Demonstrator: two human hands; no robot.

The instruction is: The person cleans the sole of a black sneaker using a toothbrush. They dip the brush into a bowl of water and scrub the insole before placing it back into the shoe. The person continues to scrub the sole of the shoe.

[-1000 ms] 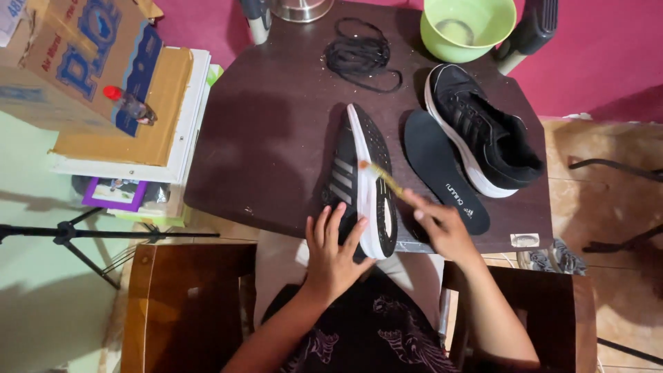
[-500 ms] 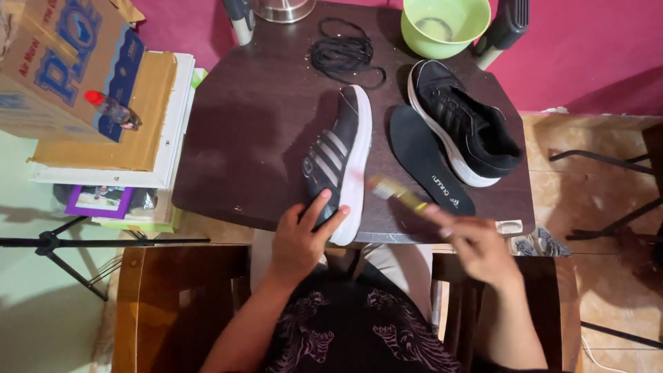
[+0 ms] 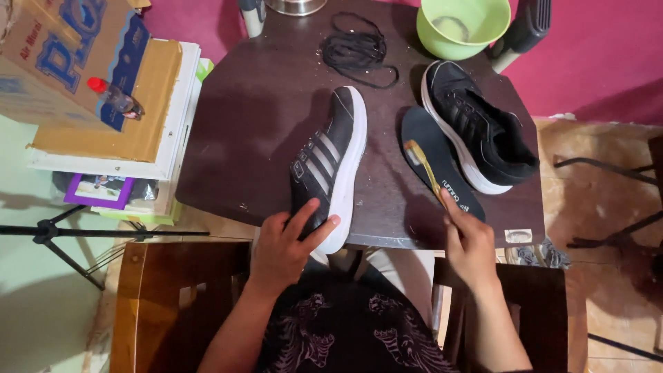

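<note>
I see a dark brown desk (image 3: pixel 262 138) carrying everything. On it lies a black shoe with a white sole (image 3: pixel 330 162), tipped on its side near the front edge, and a black insole (image 3: pixel 431 155) just right of it. Beside the insole stands a second black shoe (image 3: pixel 480 131), upright. Toward the back sit a coil of black laces (image 3: pixel 356 52) and a green bowl (image 3: pixel 463 26).

a lime green bowl (image 3: pixel 463 26) stands at the far edge of the dark desk (image 3: pixel 248 131), with a tangle of black laces (image 3: pixel 356 52) near it. a second black shoe (image 3: pixel 480 128) lies upright by the bowl. left of the desk, a cardboard box (image 3: pixel 62 55) tops stacked boards.
</note>
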